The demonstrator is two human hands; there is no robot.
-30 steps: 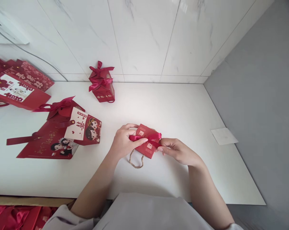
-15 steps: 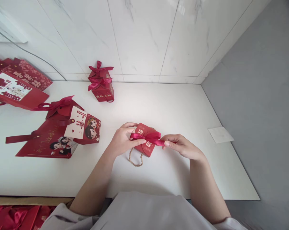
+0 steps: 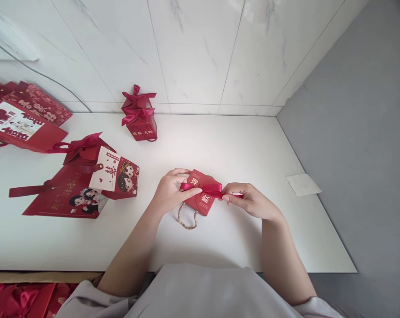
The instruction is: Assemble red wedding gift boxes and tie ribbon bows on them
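Note:
A small red gift box with gold characters lies on the white table in front of me, its rope handle curling toward me. A red satin ribbon crosses the box top. My left hand grips the box's left side, its thumb pressing the ribbon's left end. My right hand pinches the ribbon's right end, drawn taut just off the box's right edge.
Two finished red boxes with bows stand at the back by the marble wall. Flat red boxes and cartoon-printed cards lie at the left, more red packaging at far left. A white paper slip rests near the grey wall on the right.
My right hand has drawn the ribbon's end a little to the right and straightened it across the box. The left hand and box stay in place.

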